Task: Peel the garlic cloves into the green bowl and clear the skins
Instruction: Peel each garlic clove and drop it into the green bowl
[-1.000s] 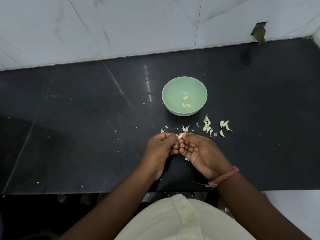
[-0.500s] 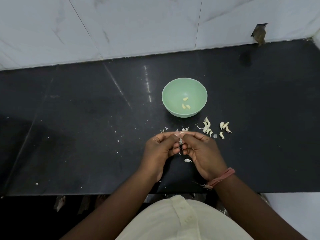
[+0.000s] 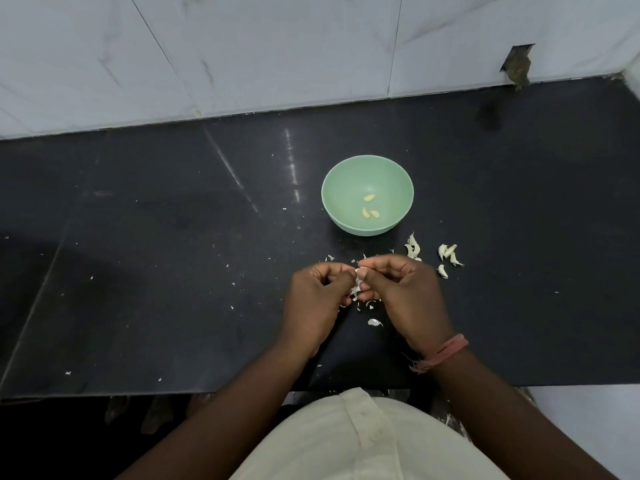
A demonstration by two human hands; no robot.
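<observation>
One green bowl [image 3: 367,174], three peeled cloves [image 3: 370,206] inside, two hands [image 3: 317,299].

Black countertop [image 3: 138,271] below white tiled wall [image 3: 277,46], perhaps marble.

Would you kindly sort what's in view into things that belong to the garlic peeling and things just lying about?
Job: left hand and right hand pinching a clove; green bowl with three peeled cloves; unpeeled cloves; skins.

Lying about: wristband; wall hole.
</observation>
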